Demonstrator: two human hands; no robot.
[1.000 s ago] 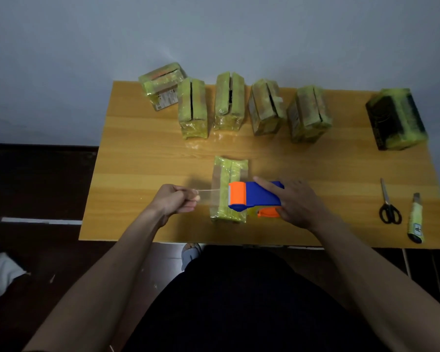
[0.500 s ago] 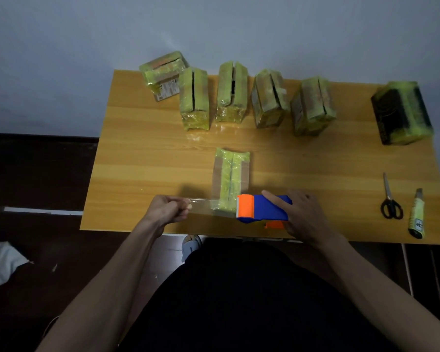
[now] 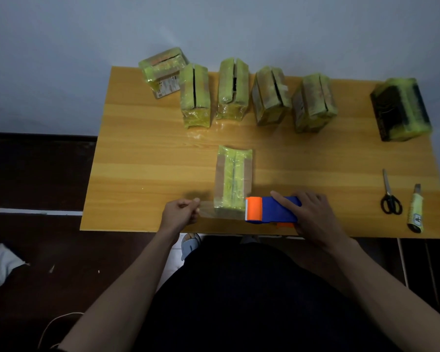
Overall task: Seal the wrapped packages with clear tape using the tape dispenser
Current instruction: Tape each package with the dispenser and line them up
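Observation:
A yellow-green wrapped package (image 3: pixel 233 178) lies near the front middle of the wooden table (image 3: pixel 142 153). My right hand (image 3: pixel 313 217) grips the blue and orange tape dispenser (image 3: pixel 271 209) just right of the package's near end. My left hand (image 3: pixel 181 215) pinches the free end of the clear tape (image 3: pixel 208 210), which stretches from the dispenser across the package's near end. Several more wrapped packages (image 3: pixel 233 92) stand in a row at the back of the table.
A dark package with yellow-green wrap (image 3: pixel 400 109) stands at the back right. Scissors (image 3: pixel 390 194) and a utility knife (image 3: pixel 416 209) lie near the right front edge. The table's front edge runs just below both hands.
Both hands and the dispenser have come toward the table's front edge, so the stretched tape now lies over the package's near end. The tape span between my hands has grown a little longer.

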